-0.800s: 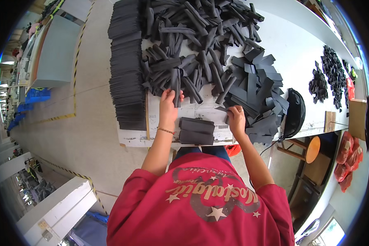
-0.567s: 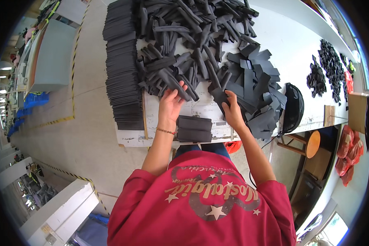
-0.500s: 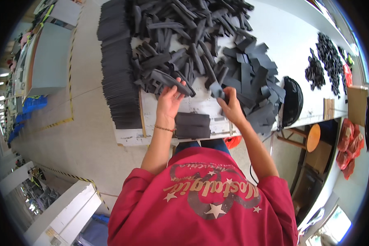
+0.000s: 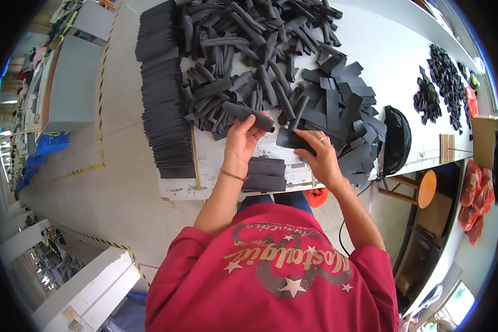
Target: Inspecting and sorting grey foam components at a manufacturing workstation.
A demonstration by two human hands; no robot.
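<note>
My left hand [image 4: 242, 143] is closed around a curled dark grey strip [image 4: 244, 114], fingers underneath and thumb on top. To its right, my right hand [image 4: 322, 159] pinches the end of a flatter dark grey piece [image 4: 289, 138] that points toward the left hand. A small gap separates the two pieces. Just below the hands, several flat dark pieces [image 4: 266, 180] lie stacked at the near table edge. Beyond them spreads a heap of curled strips [image 4: 221, 88], and at the right a loose pile of flat pieces [image 4: 343, 99].
A long row of tightly stacked dark pieces [image 4: 163, 105] runs along the left of the white table [image 4: 401, 61]. A black rounded object [image 4: 397, 138] stands at the right, above a wooden stool [image 4: 426, 188]. Red bags [image 4: 473, 199] and smaller dark heaps [image 4: 428, 97] are farther right.
The left hand has shifted slightly right with its curled strip. The right hand has turned its piece from tilted upright to nearly level, pointing left, and moved a little lower.
</note>
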